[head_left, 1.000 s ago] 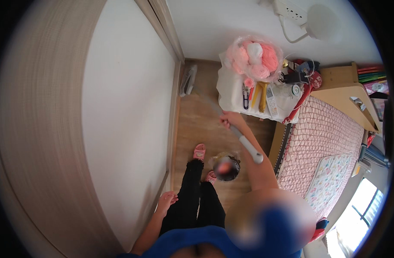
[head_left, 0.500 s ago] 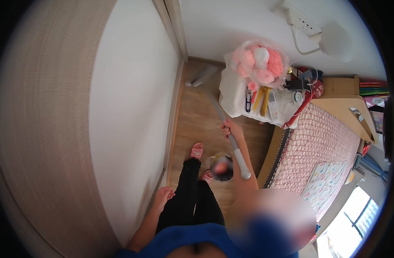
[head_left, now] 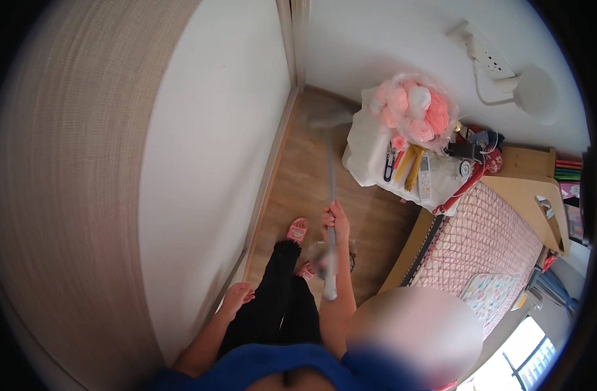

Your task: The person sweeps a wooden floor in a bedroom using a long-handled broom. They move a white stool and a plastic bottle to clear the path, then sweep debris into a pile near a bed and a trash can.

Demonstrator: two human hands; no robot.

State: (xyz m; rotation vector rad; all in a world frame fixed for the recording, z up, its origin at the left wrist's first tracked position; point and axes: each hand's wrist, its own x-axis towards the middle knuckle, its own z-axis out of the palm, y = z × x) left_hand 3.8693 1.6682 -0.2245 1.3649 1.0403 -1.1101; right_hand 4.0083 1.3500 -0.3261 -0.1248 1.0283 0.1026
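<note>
My right hand [head_left: 336, 221] is wrapped round the grey pole of a long-handled flat mop [head_left: 331, 171]. Its pale grip end [head_left: 330, 288] reaches back past my forearm. The mop's head [head_left: 330, 118] is blurred; it lies on the floor in the far corner, between the white panel and the cloth-covered table. My left hand [head_left: 236, 298] hangs beside my left thigh, near the white panel, fingers loosely bent and nothing in them. Partly behind the pole, near my pink slippers [head_left: 298, 231], sits a small container with a clear bag [head_left: 319, 251], its contents blurred.
To the right, a table with a white cloth [head_left: 362, 153] bears a bag of pink yarn balls [head_left: 416, 107], a remote control [head_left: 425, 179] and a glass jar [head_left: 460, 169]. A bed [head_left: 471, 228] stands beyond it. The white panel [head_left: 214, 150] runs along my left.
My right hand has moved left and nearer to me, swinging the pole more upright. The mop's head has shifted right, towards the table. The view has also turned slightly.
</note>
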